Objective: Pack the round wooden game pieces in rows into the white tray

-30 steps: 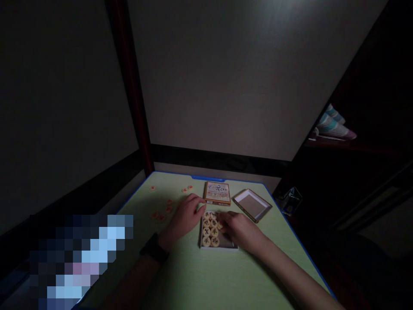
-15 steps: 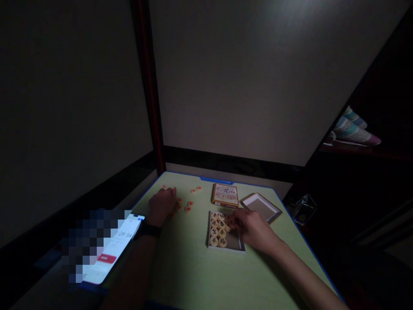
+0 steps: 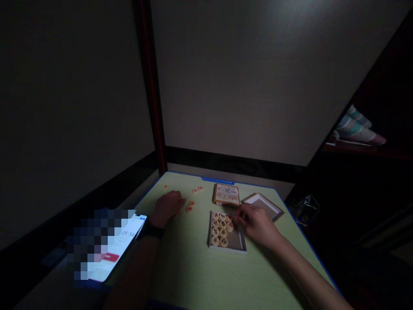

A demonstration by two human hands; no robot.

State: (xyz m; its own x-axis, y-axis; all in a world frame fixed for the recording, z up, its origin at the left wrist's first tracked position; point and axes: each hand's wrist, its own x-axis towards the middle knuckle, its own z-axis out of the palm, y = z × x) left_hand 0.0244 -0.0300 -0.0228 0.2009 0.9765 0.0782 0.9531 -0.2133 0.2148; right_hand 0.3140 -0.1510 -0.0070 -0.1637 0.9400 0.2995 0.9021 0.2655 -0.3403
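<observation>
An open shallow box holds round xiangqi pieces with black characters in its left columns. Beside them, in the third column, sits a xiangqi piece with a red character. My right hand is at the box's upper right, its fingertips pinched together near the red pieces; what they hold is hidden. Over on the left, my left hand rests low on the table with fingers curled down over some red pieces, and what lies under them cannot be made out. Loose red xiangqi pieces lie just right of it.
Behind the open box lies a printed box. An upturned lid sits at the right, behind my right hand. More red pieces lie toward the table's back. A lit phone is at the left edge of the green table.
My right hand has drawn slightly right, uncovering a red piece in the third column. My left hand has shifted right over several red pieces, uncovering one at the far left.
</observation>
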